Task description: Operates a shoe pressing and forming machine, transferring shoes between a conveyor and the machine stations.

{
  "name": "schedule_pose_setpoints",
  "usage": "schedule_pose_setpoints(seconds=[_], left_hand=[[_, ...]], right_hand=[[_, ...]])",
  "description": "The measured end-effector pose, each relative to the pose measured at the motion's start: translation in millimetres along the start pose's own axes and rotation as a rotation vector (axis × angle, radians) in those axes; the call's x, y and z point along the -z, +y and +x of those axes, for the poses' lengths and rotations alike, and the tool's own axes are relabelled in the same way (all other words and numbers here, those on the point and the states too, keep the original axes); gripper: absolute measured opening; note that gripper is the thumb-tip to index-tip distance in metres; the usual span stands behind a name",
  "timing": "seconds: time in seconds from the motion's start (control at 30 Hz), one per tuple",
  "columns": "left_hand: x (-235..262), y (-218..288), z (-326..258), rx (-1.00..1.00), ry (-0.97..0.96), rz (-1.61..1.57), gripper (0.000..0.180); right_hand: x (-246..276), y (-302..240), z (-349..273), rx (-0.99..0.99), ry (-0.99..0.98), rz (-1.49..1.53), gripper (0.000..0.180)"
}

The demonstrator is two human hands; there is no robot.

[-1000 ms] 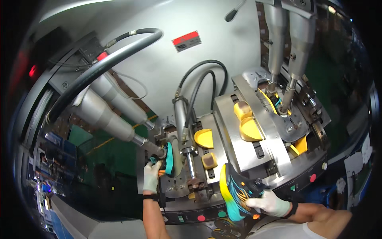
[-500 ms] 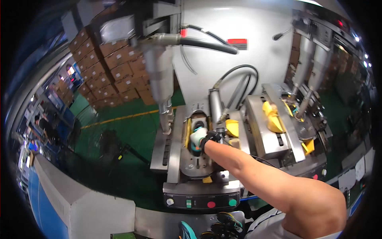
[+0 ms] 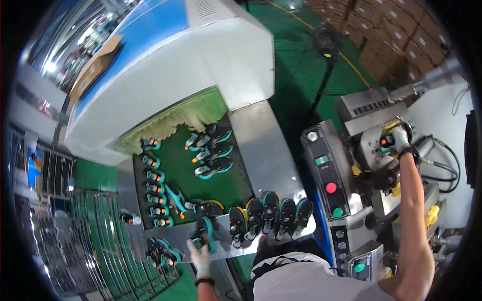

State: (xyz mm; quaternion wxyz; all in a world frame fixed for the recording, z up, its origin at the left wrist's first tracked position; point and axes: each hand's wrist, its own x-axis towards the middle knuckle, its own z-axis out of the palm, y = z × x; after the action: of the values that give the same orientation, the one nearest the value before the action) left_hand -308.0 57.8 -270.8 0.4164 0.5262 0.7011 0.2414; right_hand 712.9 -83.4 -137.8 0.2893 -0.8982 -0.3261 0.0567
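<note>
My left hand (image 3: 200,257), in a white glove, is closed on the near end of a dark shoe with a teal sole (image 3: 206,232) at the metal ledge of the conveyor. To the right, my right arm reaches out to a pressing machine. There my gloved right hand (image 3: 400,139) closes round a dark shoe (image 3: 386,142) in the machine's metal seat (image 3: 371,148); the palm hides part of it. A row of several dark shoes (image 3: 270,213) lines the ledge in front of me.
Several more shoes (image 3: 213,150) lie on the green conveyor belt (image 3: 186,175), below a fringed opening (image 3: 170,123) in a white and blue housing (image 3: 201,55). The machine's control panel (image 3: 326,170) has coloured buttons. Metal racks (image 3: 110,236) stand at the left; stacked cartons (image 3: 391,40) rise behind.
My view has swung left, from the pressing machines to the conveyor. My left hand has come into view, on a shoe. The right hand is still at the machine's seat.
</note>
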Motion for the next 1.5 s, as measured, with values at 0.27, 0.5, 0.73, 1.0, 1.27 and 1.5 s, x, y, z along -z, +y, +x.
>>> schedule_pose_setpoints(seconds=[0.27, 0.5, 0.73, 1.0, 1.27, 1.5], left_hand=[[-3.6, -42.3, -17.8, -0.197, -0.263, 0.211, 0.085], [130.1, -69.5, 166.3, -0.4, -0.016, 0.141, 0.033], [101.9, 6.8, 332.9, -0.457, -0.131, -0.07, 0.05], [16.7, 42.6, 527.5, -0.892, -0.207, 0.197, 0.078], [-38.6, 86.6, 603.0, -1.074, -0.317, 0.553, 0.049], [-53.2, 52.2, 633.7, -1.126, -0.318, 0.177, 0.067]], right_hand=[[-155.1, -280.0, -350.1, 0.219, 0.043, 0.077, 0.081], [-276.1, -306.0, -431.9, 0.116, -0.369, -0.768, 0.112], [-481.9, -560.0, -463.4, -0.378, -0.695, 0.545, 0.085], [-714.8, -644.8, -328.1, 0.202, -0.253, 0.455, 0.064], [-768.8, -626.9, -343.1, -0.055, -0.245, 0.266, 0.069], [-752.1, -650.7, -355.6, 0.129, -0.344, 0.059, 0.059]])
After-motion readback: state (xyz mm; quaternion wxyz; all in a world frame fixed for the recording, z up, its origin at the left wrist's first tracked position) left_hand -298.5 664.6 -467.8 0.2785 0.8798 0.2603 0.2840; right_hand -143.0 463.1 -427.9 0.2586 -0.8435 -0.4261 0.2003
